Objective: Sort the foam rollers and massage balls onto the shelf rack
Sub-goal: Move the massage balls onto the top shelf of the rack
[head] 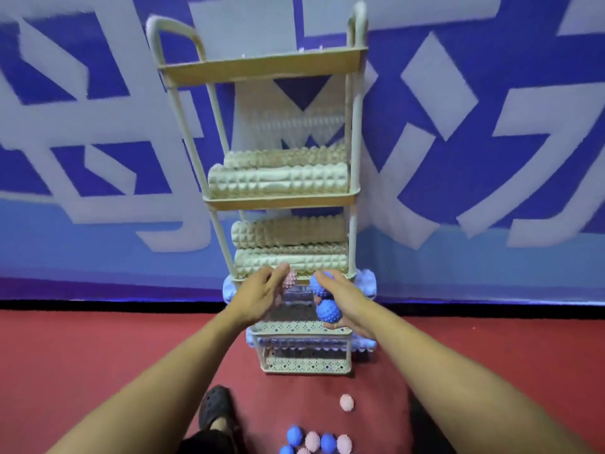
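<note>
A cream shelf rack (281, 199) stands against the wall. Two beige foam rollers (278, 181) lie on its second tier and two more (288, 244) on the third. My left hand (262, 294) holds a pink spiky massage ball (290, 278) in front of the third tier's edge. My right hand (343, 299) grips two blue spiky balls (327, 301), one above the other, over a lower basket tier (301, 328). Light-blue rollers (366, 283) stick out at both sides behind my hands. Loose pink and blue balls (316, 442) lie on the floor at the bottom, one pink ball (346, 402) apart.
The rack's top tier (262, 68) holds nothing visible. The lowest basket (306, 366) sits on the red floor (98, 355). A blue and white patterned wall (474, 126) is behind. My foot in a dark shoe (216, 406) stands left of the loose balls.
</note>
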Demonstrator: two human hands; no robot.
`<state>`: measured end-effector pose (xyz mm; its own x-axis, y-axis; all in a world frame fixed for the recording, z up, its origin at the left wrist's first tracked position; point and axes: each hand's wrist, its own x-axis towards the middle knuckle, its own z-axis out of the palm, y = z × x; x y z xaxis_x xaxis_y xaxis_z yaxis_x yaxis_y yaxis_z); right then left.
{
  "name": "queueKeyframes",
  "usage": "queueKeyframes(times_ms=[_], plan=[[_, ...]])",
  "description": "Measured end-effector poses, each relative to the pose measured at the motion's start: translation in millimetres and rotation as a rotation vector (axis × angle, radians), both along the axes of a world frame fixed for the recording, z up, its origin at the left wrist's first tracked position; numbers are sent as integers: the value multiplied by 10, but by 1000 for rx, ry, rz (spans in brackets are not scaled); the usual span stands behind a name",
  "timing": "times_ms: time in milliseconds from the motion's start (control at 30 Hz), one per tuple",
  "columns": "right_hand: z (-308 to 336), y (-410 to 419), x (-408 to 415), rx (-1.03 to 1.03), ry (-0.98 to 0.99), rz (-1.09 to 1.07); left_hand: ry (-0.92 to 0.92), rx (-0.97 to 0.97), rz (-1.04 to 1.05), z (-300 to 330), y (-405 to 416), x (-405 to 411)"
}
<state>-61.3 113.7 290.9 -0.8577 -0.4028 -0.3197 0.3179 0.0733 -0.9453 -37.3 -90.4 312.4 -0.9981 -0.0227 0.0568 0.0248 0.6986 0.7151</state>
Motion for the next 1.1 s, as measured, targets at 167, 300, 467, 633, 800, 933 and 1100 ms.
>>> queueKeyframes(times_ms=[167,300,467,633,800,933,1100], plan=[[1130,-28,126,8,254,10,162,77,3,914,101,215],[1918,-49,182,-33,369,11,299,82,41,1586,62,300],[2670,-54,198,-8,508,-46,392,161,46,2250,-16,223],[3194,-136,3,71,681,-157,527,257,178,2789,-11,29],[3657,-185,-248,266,943,-238,650,-36,220,3182,-225,-446],[3816,-293,-644,535,1119,-255,629,-290,244,3406,-263,-718],[3702,-350,-1100,824,1206,-154,585,-485,143,3418,-218,-1027]])
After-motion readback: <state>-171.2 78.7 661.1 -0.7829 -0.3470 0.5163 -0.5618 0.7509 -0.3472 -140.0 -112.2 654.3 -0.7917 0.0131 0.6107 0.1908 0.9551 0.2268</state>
